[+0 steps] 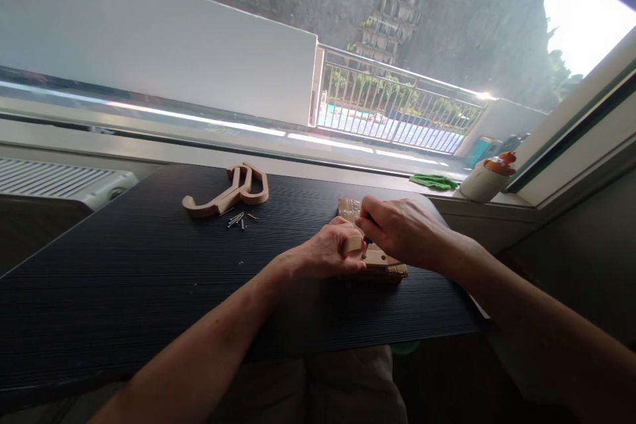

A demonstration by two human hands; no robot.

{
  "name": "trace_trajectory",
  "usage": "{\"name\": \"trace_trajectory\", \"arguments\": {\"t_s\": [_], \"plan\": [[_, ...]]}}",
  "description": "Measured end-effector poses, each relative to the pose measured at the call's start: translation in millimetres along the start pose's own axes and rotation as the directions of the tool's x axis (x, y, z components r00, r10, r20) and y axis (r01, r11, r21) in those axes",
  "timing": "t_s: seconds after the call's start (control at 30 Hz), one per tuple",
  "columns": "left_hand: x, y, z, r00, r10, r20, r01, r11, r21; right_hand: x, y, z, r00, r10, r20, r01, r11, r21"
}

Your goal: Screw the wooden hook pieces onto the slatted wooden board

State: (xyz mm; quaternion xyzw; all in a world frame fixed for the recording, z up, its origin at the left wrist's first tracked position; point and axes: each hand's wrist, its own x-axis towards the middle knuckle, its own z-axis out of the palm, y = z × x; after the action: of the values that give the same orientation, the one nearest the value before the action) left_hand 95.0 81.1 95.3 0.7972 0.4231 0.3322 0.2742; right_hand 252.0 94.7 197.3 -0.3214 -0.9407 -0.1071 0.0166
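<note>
Left grip (330, 253) holds one hook (354, 245); two other hooks (226, 195) lie apart.

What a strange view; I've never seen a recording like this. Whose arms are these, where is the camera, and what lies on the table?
There is no machine here. The single picture comes from a camera worn on a person's head, looking forward and down, so the two bare arms are that person's own.

They sit at a dark table beside a window. The left hand grips a small wood piece that rests on a brown pad. The right hand pinches a thin dark tool, mostly hidden, with its tip down at the wood piece.

Farther back on the table lie curved wooden hooks and a few loose screws. On the sill at the right are a green cloth and a white pot.
</note>
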Motion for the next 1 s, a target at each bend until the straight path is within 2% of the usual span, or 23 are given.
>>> {"name": "trace_trajectory", "arguments": {"t_s": [0.07,0.17,0.23,0.33,0.47,0.6,0.8,0.9,1.0], "plan": [[0.2,-0.6,0.2,1.000,0.030,0.004,-0.030,0.999,0.012,1.3,-1.8,7.3,0.992,0.115,-0.053,-0.117,0.993,-0.029],[0.0,-0.9,0.0,0.998,0.056,0.006,-0.056,0.998,0.025,3.5,-2.5,17.5,0.934,0.324,-0.148,-0.338,0.938,-0.079],[-0.2,-0.7,-0.4,0.998,0.061,0.006,-0.062,0.998,0.024,3.8,-1.6,19.5,0.913,0.370,-0.174,-0.386,0.919,-0.072],[-0.4,-0.5,-0.8,0.999,0.051,0.006,-0.051,0.998,0.027,0.0,0.6,11.8,0.944,0.313,-0.106,-0.314,0.949,0.008],[-0.4,-1.5,-0.1,0.999,0.034,-0.001,-0.034,0.999,0.013,-11.8,2.6,-6.9,0.991,0.132,0.019,-0.132,0.959,0.251],[-0.3,-3.4,1.1,0.999,0.052,-0.013,-0.052,0.999,-0.003,-21.4,5.2,-11.3,1.000,0.030,0.004,-0.029,0.909,0.415],[0.5,-3.4,1.4,0.998,0.054,-0.023,-0.054,0.999,-0.006,-23.7,9.8,7.7,0.991,0.080,-0.106,-0.028,0.906,0.423],[0.5,-2.2,1.1,0.999,0.044,-0.010,-0.044,0.999,-0.015,-23.6,8.7,18.8,0.975,0.157,-0.159,-0.084,0.916,0.393],[0.2,-0.8,0.4,1.000,0.022,-0.010,-0.022,0.999,-0.026,-22.4,4.9,28.0,0.936,0.264,-0.231,-0.166,0.913,0.372]]}}
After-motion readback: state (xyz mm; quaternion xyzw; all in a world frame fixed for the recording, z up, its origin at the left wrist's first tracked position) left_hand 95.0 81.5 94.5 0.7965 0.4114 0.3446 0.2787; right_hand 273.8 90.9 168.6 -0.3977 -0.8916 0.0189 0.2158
